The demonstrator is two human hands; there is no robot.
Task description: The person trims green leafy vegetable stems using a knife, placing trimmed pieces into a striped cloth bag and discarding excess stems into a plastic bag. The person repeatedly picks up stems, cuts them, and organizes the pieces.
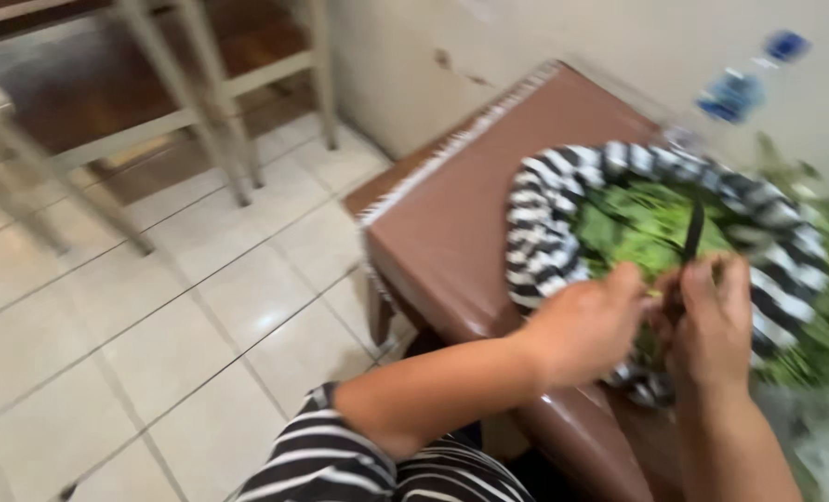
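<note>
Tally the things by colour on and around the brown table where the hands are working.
Black-and-white striped: 1, the bag that both the left hand and the right hand are at
Green: 1 mass of leafy greens, blurred, inside the bag
Brown: 1 table
Blue: 2 blurred items on the wall
Total: 5

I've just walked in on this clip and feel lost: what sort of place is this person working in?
Probably a plain home or small eatery room. The floor is pale square tile, wooden furniture legs stand by a scuffed cream wall, and both hands work leafy greens in a striped bag on a brown table.
</note>
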